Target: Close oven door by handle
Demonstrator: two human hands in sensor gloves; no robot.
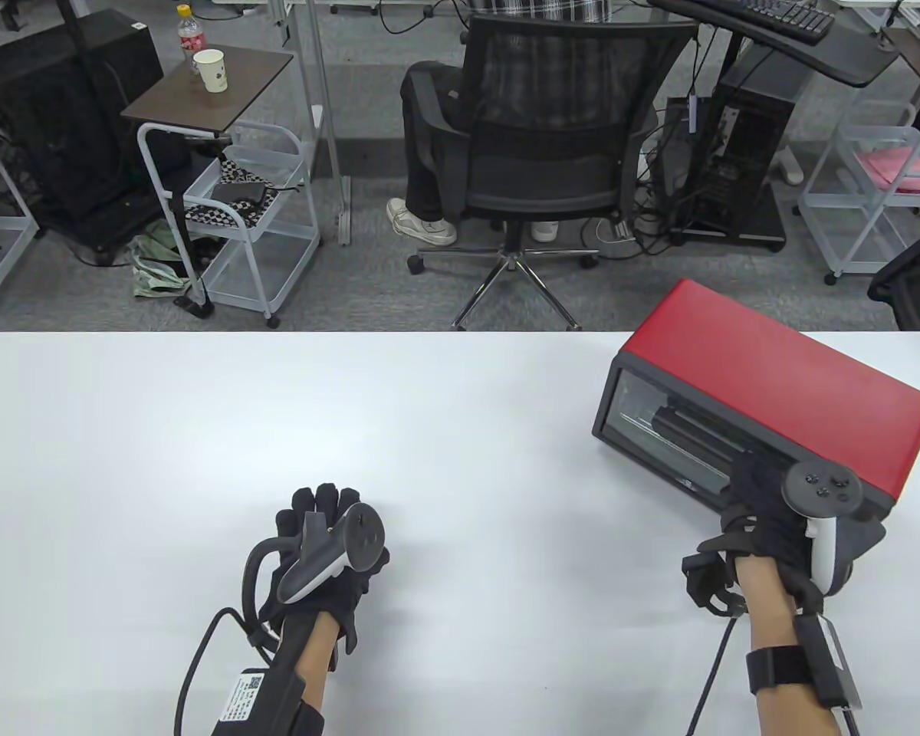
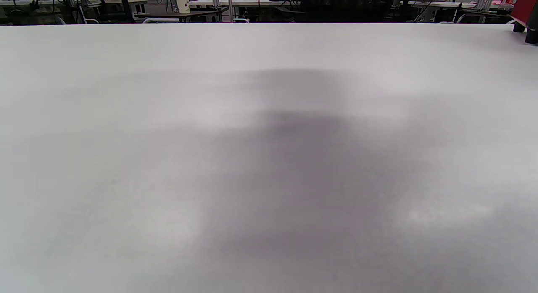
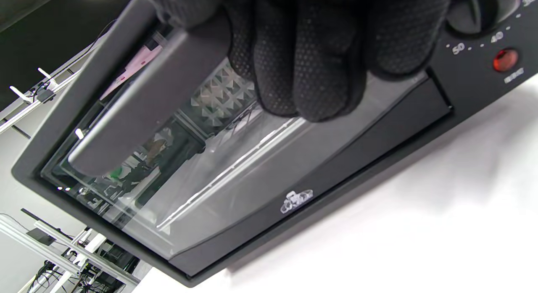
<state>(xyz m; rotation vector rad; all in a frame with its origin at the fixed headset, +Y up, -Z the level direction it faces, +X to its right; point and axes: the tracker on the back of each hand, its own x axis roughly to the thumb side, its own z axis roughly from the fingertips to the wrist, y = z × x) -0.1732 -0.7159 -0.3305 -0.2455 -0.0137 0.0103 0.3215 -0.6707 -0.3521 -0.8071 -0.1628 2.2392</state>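
Observation:
A red toaster oven (image 1: 774, 383) with a black front stands at the right of the white table (image 1: 429, 429). Its glass door (image 3: 235, 167) stands up against the front and looks closed; I cannot see a gap. My right hand (image 1: 759, 483) grips the right end of the grey door handle (image 3: 138, 112), with its fingers (image 3: 311, 66) curled over the bar. My left hand (image 1: 326, 537) rests palm down on the table at the lower left, holding nothing. It does not show in the left wrist view.
A dial (image 3: 475, 7) and a red lamp (image 3: 505, 59) sit on the panel right of the door. A corner of the oven (image 2: 527, 11) shows at the far right of the left wrist view. Beyond the far table edge stand an office chair (image 1: 552, 153) and carts (image 1: 238, 207).

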